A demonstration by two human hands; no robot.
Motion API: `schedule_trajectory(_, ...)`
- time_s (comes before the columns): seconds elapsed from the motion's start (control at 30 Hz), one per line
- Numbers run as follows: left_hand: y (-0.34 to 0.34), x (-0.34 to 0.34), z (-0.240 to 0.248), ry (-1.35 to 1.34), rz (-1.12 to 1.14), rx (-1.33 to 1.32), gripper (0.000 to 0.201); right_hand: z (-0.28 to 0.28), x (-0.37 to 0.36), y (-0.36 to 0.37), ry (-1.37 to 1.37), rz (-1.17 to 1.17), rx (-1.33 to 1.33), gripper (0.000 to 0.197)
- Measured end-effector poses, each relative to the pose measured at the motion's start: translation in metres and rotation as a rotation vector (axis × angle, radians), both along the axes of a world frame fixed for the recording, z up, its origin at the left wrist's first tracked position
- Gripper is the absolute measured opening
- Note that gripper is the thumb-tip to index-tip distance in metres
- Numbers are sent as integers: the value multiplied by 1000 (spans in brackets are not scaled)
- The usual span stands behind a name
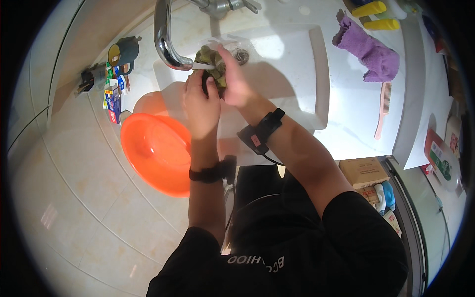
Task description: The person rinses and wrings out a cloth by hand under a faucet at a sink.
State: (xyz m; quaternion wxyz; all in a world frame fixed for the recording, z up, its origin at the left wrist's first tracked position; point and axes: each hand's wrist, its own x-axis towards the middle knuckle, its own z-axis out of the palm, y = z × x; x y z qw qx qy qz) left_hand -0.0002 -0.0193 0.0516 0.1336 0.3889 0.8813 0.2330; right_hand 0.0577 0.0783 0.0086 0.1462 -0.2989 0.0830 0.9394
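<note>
Both my hands are over the white sink [320, 74], under the curved chrome faucet [163, 37]. Between them is a crumpled, cloth-like thing [205, 53] in mottled olive green and dark brown. Water runs from the spout onto it. My left hand [202, 106] grips its near left side with bent fingers. From the right, my right hand [233, 79] presses against it, thumb pointing up; its other fingers are partly hidden. A black strap circles each forearm. Beyond the right hand shows the round metal drain [241, 56].
An orange plastic basin [129, 148] is left of the sink, near my left forearm. A dark mug [123, 51] and small boxes [113, 101] stand at the left edge. On the right counter lie a purple cloth [368, 49], a pink comb [383, 111] and yellow-capped bottles [381, 24].
</note>
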Motion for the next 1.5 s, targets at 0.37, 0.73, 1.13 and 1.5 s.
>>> schedule_trajectory(0.37, -3, 29, -13, -1132, 743, 294, 54, -17, -13, 7, -324, -146, 166, 32)
schedule_trajectory(0.73, 11, -14, -78, -1964, 666, 805, 46, -17, 7, -8, -475, 28, 1128, 30)
schedule_trajectory(1.13, 34, -15, -60, -1733, 720, 714, 39, 5, 34, -13, -1067, 134, 1751, 41)
schedule_trajectory(1.5, 43, 13, -36, -1071, 603, 706, 40, -2, 11, -8, -357, 47, 737, 44)
